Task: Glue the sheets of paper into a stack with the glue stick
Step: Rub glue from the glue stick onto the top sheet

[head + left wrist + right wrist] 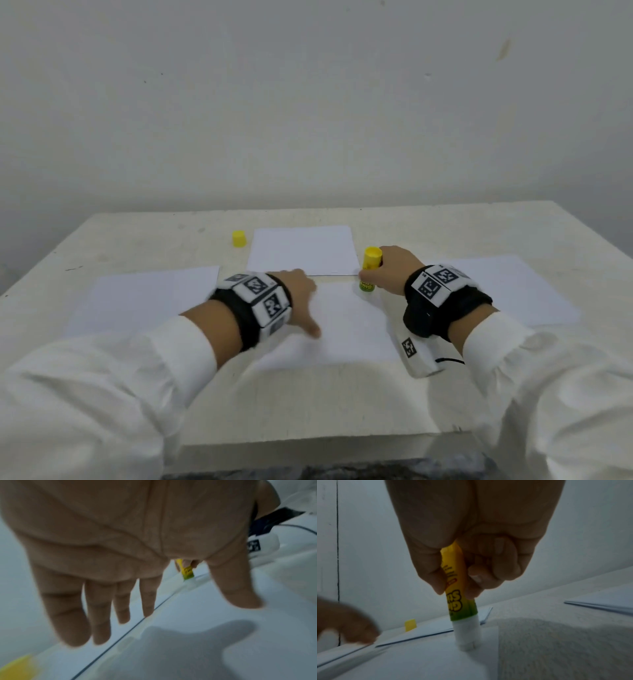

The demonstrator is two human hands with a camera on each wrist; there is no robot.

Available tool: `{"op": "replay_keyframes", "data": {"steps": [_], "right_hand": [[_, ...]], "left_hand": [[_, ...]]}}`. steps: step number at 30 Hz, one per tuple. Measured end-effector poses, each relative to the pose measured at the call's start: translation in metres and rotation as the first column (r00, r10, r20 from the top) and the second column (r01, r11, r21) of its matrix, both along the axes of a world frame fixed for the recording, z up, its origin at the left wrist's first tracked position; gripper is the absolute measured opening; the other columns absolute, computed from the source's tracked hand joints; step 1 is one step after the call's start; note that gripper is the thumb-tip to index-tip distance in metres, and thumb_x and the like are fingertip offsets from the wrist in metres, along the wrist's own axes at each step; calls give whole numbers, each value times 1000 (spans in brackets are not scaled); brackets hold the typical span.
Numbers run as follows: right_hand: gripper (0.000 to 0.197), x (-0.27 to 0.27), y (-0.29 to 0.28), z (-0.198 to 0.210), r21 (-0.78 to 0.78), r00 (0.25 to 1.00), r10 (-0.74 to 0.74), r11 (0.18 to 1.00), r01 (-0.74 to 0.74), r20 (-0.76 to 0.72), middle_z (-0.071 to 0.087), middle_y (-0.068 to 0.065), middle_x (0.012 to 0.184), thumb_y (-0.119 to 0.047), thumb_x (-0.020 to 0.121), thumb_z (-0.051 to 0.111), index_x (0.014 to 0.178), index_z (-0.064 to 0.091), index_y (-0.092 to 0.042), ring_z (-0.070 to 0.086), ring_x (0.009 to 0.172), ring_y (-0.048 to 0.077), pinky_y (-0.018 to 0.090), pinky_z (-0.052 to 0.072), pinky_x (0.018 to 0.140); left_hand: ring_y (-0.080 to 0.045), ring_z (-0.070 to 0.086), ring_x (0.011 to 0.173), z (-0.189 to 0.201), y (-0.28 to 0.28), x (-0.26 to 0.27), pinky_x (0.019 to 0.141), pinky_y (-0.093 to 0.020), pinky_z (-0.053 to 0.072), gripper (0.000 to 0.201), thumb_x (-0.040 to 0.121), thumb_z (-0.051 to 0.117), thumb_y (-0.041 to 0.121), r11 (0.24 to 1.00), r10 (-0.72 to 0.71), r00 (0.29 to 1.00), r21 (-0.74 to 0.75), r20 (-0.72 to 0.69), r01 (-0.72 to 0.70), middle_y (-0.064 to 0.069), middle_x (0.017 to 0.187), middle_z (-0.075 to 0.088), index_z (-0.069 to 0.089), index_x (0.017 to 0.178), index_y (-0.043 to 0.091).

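right hand [394, 270]: gripping glue stick [370, 270], tip down on centre sheet [352, 329]
left hand [301, 294]: fingers spread, over the sheet
cap [239, 238]: on desk [137, 240]

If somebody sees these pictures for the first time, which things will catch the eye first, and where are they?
The yellow-green glue stick stands out first: the right hand grips it upright, its white tip pressed on the far right corner of the near middle sheet. Next, the left hand is spread flat over that sheet's left side. The yellow cap stands alone at the back, left of the far sheet.
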State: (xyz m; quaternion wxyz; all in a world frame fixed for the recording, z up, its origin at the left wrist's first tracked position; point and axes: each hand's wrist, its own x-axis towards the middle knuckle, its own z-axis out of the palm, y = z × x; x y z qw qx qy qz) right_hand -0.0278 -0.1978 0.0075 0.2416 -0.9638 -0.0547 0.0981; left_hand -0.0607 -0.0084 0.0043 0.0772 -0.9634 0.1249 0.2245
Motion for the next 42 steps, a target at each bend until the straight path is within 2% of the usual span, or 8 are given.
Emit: {"op": "replay_keyframes", "data": {"steps": [5,19,27,30,33,37,39,42], "right_hand": [[31,0,-1,2,12,999,34,999,-34,8,44,-1,65,-24,84,63,64,41,-16,45,66,19,25,32,54],[32,-38,-21,9,4,983,182,983,-182,-38,42,-3,63,-23,83,63,62,42,-13,38,57,11,23,30,53],[24,-78,-33,12,7,974,192,981,-192,-122,53,2,72,-26,81,66,76,55,-5,47,65,14,26,38,60],[16,-81,-45,24,194,987,102,978,-77,-125,66,1,80,-19,78,70,92,67,-11,60,65,14,27,48,64],[21,-72,-59,35,370,996,-8,928,40,-86,69,-1,78,-5,76,70,91,65,-18,62,59,15,22,47,63],[22,-48,-62,24,298,989,-137,943,147,-55,62,-1,85,-14,80,69,97,55,-17,54,69,14,21,39,58],[14,-35,-56,19,246,982,-165,952,183,-92,57,1,80,-25,88,60,94,54,-14,49,69,17,27,36,63],[25,-18,-48,13,158,978,-174,969,191,-114,48,7,82,-34,96,46,87,50,-11,45,77,23,32,31,71]], "left_hand": [[-30,36,133,-18,-56,3,105,-46,36,93,74,62,68,999,-41,999,-32,-26,40,-4,149,31,26,148,25],[-33,26,135,-22,-52,5,109,-48,31,97,74,60,71,1000,-15,998,5,-68,16,0,152,23,16,151,32],[-35,22,137,-21,-53,4,112,-48,27,98,74,59,72,1000,-19,998,12,-67,20,0,155,18,14,151,31],[-34,20,139,-19,-52,1,112,-48,26,98,75,60,70,1000,-25,998,-6,-55,25,0,156,18,13,152,30],[-29,22,140,-16,-48,-4,110,-46,27,99,74,66,65,997,-25,1000,-73,-8,24,2,155,24,14,151,31],[-26,26,138,-14,-44,-7,107,-44,30,93,73,66,64,995,-41,999,-88,8,42,3,152,28,23,149,31],[-26,28,137,-16,-43,-7,107,-44,32,90,73,66,64,995,-28,1000,-100,-5,28,3,151,26,28,147,31],[-25,32,134,-20,-41,-9,105,-44,37,88,70,67,64,988,29,1000,-149,-10,-30,2,147,23,32,145,34]]}}
